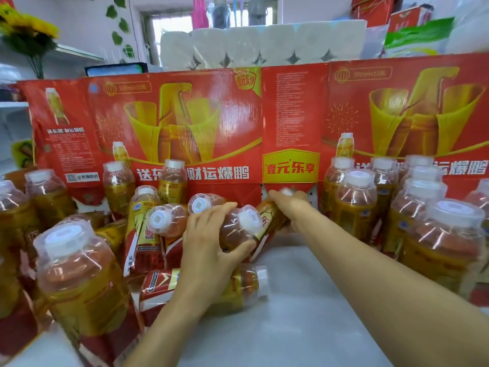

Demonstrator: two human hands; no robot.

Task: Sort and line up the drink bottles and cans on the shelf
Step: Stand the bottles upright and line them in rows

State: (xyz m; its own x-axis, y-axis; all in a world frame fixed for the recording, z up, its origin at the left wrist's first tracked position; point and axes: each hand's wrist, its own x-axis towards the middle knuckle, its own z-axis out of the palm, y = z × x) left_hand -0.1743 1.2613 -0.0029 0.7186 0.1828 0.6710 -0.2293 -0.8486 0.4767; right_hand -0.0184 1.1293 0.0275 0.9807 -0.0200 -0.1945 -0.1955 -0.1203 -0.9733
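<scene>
Left hand (211, 242) grips a tilted bottle (239, 229) by its shoulder, fingers over the top, thumb curled under near the white cap. Right hand (287, 202) reaches further back and is wrapped round a second leaning bottle (270, 221), near the red cardboard backing (227, 123). Another bottle lies on its side (238, 290) on the white shelf (304, 313), just below the left hand, cap pointing right. Loose jumble of tipped bottles (158, 229) left of centre. Upright bottles in a row at right (354, 205) and more upright at left (79, 282). Paper rolls (264, 43) behind the cardboard; yellow flowers (23, 27) top left.
</scene>
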